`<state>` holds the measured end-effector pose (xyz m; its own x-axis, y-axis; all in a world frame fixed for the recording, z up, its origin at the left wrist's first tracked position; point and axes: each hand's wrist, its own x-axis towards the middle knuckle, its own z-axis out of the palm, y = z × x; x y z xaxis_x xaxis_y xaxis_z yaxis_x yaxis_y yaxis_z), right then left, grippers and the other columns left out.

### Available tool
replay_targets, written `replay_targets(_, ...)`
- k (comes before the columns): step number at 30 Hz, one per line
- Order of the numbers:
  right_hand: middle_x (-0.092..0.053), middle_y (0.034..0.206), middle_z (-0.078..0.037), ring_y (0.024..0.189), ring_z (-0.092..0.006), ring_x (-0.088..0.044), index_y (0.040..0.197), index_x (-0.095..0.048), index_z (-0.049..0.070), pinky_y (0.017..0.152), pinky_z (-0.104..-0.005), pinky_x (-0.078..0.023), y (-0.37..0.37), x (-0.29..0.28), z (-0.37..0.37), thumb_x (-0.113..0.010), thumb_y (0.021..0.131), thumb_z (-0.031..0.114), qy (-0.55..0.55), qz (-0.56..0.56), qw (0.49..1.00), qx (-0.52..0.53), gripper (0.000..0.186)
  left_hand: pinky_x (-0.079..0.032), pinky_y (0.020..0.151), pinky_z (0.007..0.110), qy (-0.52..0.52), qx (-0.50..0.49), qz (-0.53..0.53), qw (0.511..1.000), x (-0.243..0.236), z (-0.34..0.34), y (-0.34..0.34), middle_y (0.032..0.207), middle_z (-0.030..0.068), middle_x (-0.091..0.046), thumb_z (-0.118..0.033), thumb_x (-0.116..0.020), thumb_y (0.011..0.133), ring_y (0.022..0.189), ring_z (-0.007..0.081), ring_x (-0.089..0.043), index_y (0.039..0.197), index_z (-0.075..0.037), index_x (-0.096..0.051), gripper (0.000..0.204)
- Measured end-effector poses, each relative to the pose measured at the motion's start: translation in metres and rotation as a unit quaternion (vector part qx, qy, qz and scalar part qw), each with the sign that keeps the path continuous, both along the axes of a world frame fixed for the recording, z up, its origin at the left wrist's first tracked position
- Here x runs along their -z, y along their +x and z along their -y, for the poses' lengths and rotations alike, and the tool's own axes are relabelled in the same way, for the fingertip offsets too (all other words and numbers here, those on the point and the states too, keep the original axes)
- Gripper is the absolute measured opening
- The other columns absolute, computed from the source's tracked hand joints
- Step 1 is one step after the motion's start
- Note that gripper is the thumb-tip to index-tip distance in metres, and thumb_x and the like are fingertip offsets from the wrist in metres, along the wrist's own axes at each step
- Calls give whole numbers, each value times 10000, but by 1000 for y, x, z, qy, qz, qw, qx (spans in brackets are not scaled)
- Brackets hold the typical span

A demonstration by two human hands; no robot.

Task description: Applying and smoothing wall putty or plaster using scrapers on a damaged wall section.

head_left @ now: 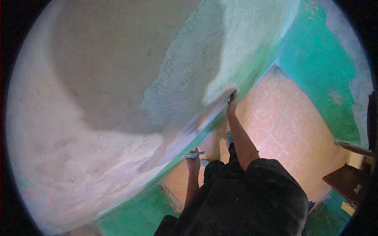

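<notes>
Left hand (193,162) closed on a pale flat plate (193,155), right hand (231,106) ahead of it gripping a dark tool (233,95) against the wall (134,102) — honestly, I'd go light and even there.

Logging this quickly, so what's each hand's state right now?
Left hand: closed, holding a flat, light-coloured tool.
Right hand: at the wall; too dark and small there to tell whether it's closed or holding anything.

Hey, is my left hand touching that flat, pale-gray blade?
Touching: the head view shows your left hand gripping the flat, pale-gray blade, with hand visible on both sides of it.
</notes>
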<state>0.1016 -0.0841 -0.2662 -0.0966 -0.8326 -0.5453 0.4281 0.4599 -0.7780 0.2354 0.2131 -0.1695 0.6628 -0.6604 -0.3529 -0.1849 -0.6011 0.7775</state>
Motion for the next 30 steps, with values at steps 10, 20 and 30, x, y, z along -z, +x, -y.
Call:
replay_targets(10,-203,1567,-153,1431,-269,-228,1502,-202,5,1156,-361,-183,-10,-184,-65,-197,1018,544,36,-212,939,-267,725,-386,522,277,-178,13,80,981,-64,38,20,627,59,-567,-173,-590,946,550,92,-486,628,-49,-436,374)
replay_targets(20,-155,1571,-194,1450,-302,-174,1511,-114,-1,1170,-379,-134,11,-127,-88,-241,1041,374,-55,-318,870,-373,614,-322,538,267,-235,-70,-72,967,-87,43,1,629,-38,-421,-209,-607,957,597,65,-365,649,-107,-416,376)
replay_targets(30,-112,1573,-221,1465,-329,-86,1486,-146,-66,1184,-384,-62,9,-131,-27,-275,1028,218,-445,-328,829,-78,555,-388,429,303,-131,-53,-93,986,-75,14,-19,593,-3,-474,-205,-585,932,453,121,-546,763,-12,-567,257)
